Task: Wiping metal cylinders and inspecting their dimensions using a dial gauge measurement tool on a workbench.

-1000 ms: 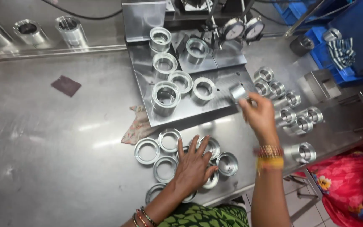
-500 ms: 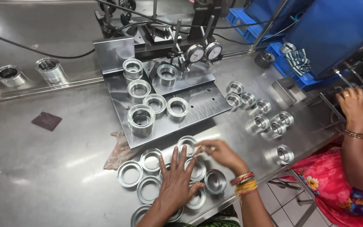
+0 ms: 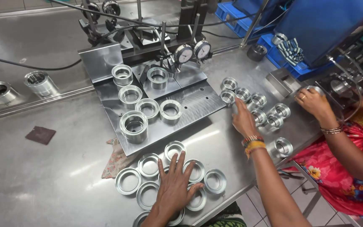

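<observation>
— What's under your left hand (image 3: 174,185)?

— A cluster of flat metal rings (image 3: 148,164) on the steel table (image 3: 43,185). They're shiny, thin-walled and wide open in the middle, lying side by side and touching. My palm rests flat on the middle of them with the fingers spread; nothing is pinched.

— And your right hand (image 3: 243,120)?

— It's reaching to a group of small flanged sleeves (image 3: 258,100), just right of the ribbed gauge plate (image 3: 194,103). They're bright, short cylinders with a bore through each. My fingertips are at the nearest ones, but I can't tell whether I've closed on one.

— Anything on the plate?

— Taller, thick-walled rings (image 3: 134,126), in front of two dial gauges (image 3: 192,51). A co-worker's hand (image 3: 314,102) is at a fixture further right.
</observation>
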